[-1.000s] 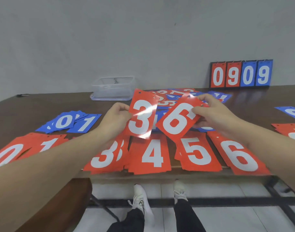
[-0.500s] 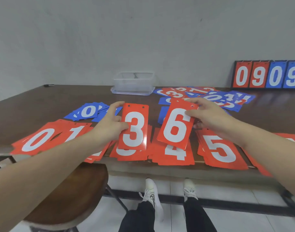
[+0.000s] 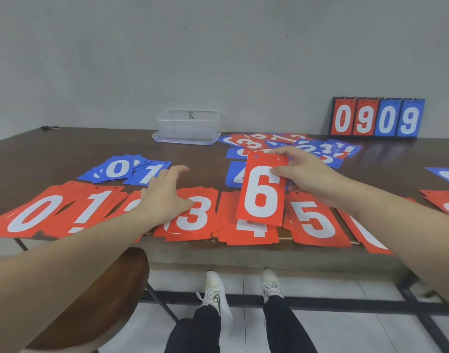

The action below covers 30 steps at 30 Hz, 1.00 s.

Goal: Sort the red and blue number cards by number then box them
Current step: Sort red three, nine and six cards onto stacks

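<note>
1. One red 6 card (image 3: 262, 191) is in the right hand (image 3: 303, 171). The thumb and fingers pinch its top edge, and the card hangs up off the worktop (image 3: 65, 151), over the red 4 pile (image 3: 248, 225).
2. To do this step well, the card should go to the right, past the red 5 pile (image 3: 316, 222), to the red pile at the worktop's near right edge (image 3: 363, 233). The arm hides most of that number, so I cannot read it, but I think it is the 6 pile. Look first, then lay the card flat and square on top so the pile stays neat.
3. The card is thin, flat and shiny. It is red with a big white 6 and has small holes near its top edge. It may slide on the other cards, so set it down gently.
4. The left hand (image 3: 167, 193) holds nothing. Its fingers are spread wide, and it rests on the red 3 pile (image 3: 192, 215). It can keep that pile from slipping.
5. Red piles run in a row along the near edge, starting with the red 0 pile (image 3: 32, 215) and the red 1 pile (image 3: 93, 205).
6. Blue cards (image 3: 126, 169) lie behind them. A mixed heap (image 3: 289, 146) at the back is not sorted yet.
7. The clear box (image 3: 187, 126) waits far back by the wall, beside that heap. A scoreboard (image 3: 376, 118) stands at the back right.
</note>
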### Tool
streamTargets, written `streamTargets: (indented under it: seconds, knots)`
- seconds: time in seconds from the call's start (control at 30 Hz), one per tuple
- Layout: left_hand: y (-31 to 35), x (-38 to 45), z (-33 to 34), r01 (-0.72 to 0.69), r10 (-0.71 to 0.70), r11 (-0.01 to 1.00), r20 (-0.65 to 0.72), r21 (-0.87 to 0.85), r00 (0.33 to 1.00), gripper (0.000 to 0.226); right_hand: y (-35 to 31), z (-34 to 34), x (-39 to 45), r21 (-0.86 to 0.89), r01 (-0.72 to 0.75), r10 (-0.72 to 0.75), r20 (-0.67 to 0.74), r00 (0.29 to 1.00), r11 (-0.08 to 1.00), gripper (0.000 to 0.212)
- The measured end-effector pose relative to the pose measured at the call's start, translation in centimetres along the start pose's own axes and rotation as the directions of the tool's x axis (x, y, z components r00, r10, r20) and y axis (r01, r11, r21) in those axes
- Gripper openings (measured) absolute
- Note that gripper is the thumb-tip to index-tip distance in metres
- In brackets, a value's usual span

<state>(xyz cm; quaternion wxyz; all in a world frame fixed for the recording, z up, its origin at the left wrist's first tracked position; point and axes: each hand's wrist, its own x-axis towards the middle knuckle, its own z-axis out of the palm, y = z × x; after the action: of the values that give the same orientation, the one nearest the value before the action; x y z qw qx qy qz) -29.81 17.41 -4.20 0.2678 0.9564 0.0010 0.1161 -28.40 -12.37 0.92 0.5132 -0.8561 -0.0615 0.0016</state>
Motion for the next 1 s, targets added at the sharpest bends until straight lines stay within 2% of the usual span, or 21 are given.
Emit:
streamTargets:
  seconds: [0.2, 0.37, 0.53, 0.63, 0.73, 0.83, 0.9, 1.0]
  knots:
    - [3.8, 0.5, 1.1, -0.153, 0.155, 0.987, 0.031, -0.043, 0.987, 0.057, 0.7, -3.3, -1.3, -0.034, -0.051, 0.05, -0.039, 0.998, 0.998, 0.031]
    - [8.3, 0.3, 3.0, -0.307, 0.309, 0.951, 0.084, -0.037, 0.947, 0.054, 2.2, -6.9, -2.8, -0.062, -0.111, 0.104, -0.1, 0.99, 0.992, 0.029]
    - [11.8, 0.4, 5.3, -0.426, 0.43, 0.903, 0.098, -0.062, 0.898, 0.051, 4.4, -11.2, -4.6, -0.176, -0.172, 0.148, -0.142, 0.979, 0.969, 0.026]
    - [13.3, 0.7, 6.6, -0.446, 0.453, 0.892, 0.137, -0.078, 0.881, 0.05, 6.2, -12.9, -5.5, -0.27, -0.186, 0.143, -0.169, 0.975, 0.945, 0.026]
    - [14.5, 0.9, 7.8, -0.456, 0.466, 0.885, 0.168, -0.095, 0.869, 0.048, 8.1, -13.7, -5.7, -0.372, -0.152, 0.079, -0.204, 0.976, 0.916, 0.026]
    - [15.3, 1.2, 8.6, -0.463, 0.472, 0.881, 0.176, -0.091, 0.864, 0.047, 10.0, -13.7, -5.7, -0.499, -0.149, 0.053, -0.201, 0.978, 0.854, 0.025]
    - [15.7, 1.4, 8.9, -0.466, 0.471, 0.882, 0.186, -0.074, 0.862, 0.047, 11.1, -13.6, -5.4, -0.549, -0.153, 0.055, -0.19, 0.98, 0.822, 0.027]
    - [15.9, 2.1, 9.4, -0.468, 0.47, 0.881, 0.203, -0.062, 0.859, 0.047, 11.8, -13.4, -5.1, -0.606, -0.113, -0.018, -0.205, 0.979, 0.787, 0.036]
